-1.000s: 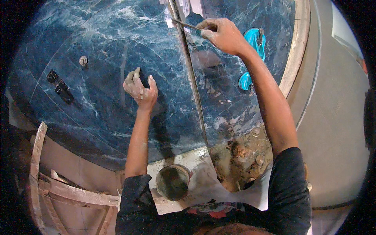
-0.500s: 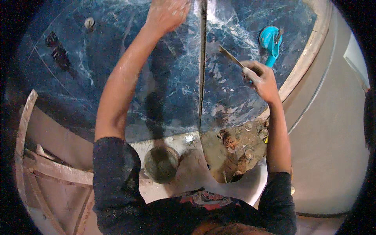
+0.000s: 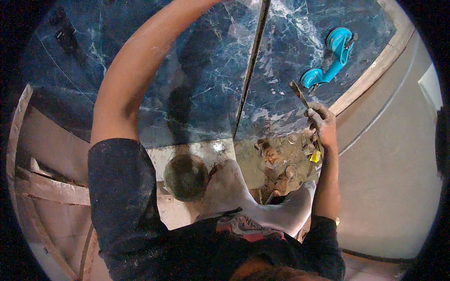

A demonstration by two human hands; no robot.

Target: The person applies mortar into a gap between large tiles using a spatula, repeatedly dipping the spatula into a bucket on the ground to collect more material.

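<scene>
My right hand is closed round the handle of a narrow putty knife, whose blade points up and left. The hand is above the near right edge of a dark blue, white-veined stone slab. Just beyond the blade, a turquoise two-cup suction lifter sits on that slab. A dark, straight gap separates it from a matching slab on the left. My left arm reaches far across the left slab, and its hand is beyond the top of the picture.
A round bucket stands below the slabs, left of my legs. Rubble and scraps cover the floor at centre right. A pale wooden edge borders the right slab. A curved wooden frame stands at left.
My right hand has drawn back toward me with the putty knife, away from the gap. My left hand has gone out past the top. The whole view has shifted, showing the entire suction lifter.
</scene>
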